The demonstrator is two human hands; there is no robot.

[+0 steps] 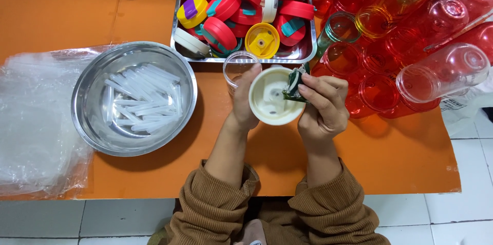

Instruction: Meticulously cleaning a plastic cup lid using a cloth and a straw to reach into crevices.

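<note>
My left hand [241, 102] holds a cream-white round lid [268, 97] upside down, its underside facing me. My right hand [322, 105] grips the lid's dark green flip tab [295, 85] at the right rim, fingers pinched on it. A clear cup [237, 65] stands on the table just behind my left hand, touching or very near it. Both hands hover over the orange table [154, 178] in front of a steel tray.
A steel tray [303, 55] holds several red, yellow and white lids. A steel bowl [87, 96] at left holds several clear plastic straws. Red, yellow and clear tumblers [411, 24] are piled at right. Clear plastic bags [31, 121] lie at far left.
</note>
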